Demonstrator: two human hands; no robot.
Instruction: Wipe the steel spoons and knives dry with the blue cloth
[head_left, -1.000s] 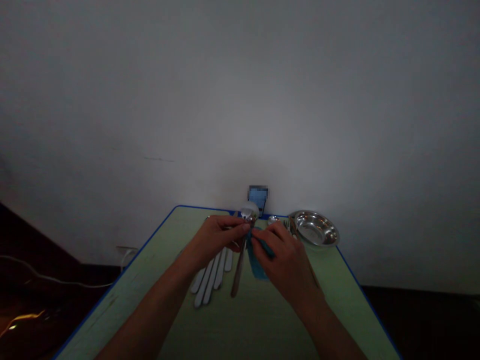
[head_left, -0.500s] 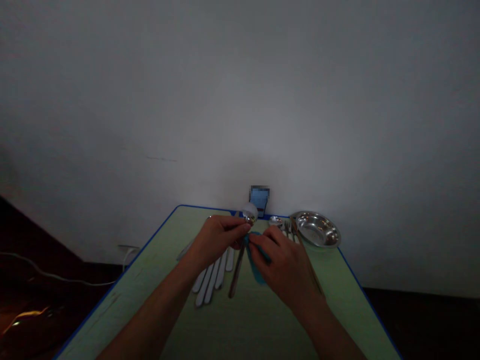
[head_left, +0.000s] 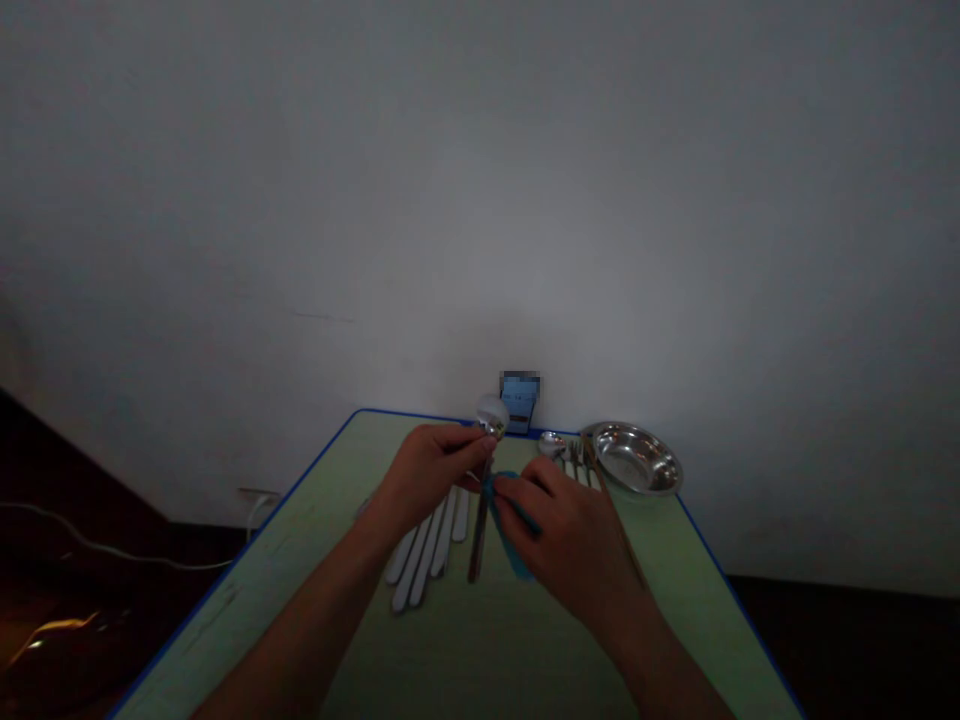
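Observation:
My left hand (head_left: 427, 475) pinches a metal spoon (head_left: 481, 500) near its bowl, which points toward the wall, while the handle hangs down toward me. My right hand (head_left: 570, 535) is closed on a blue cloth (head_left: 510, 530) and presses it against the spoon's handle just below the left fingers. Both hands hover over the middle of a pale green table (head_left: 480, 640) with a blue rim.
Several white-handled utensils (head_left: 424, 550) lie side by side under my left hand. A steel bowl (head_left: 636, 460) sits at the far right corner, with more metal cutlery (head_left: 570, 455) beside it. A small blue object (head_left: 519, 395) stands against the white wall.
The right hand with the cloth has slid down the spoon's handle toward me. The left hand has lifted the spoon's bowl slightly.

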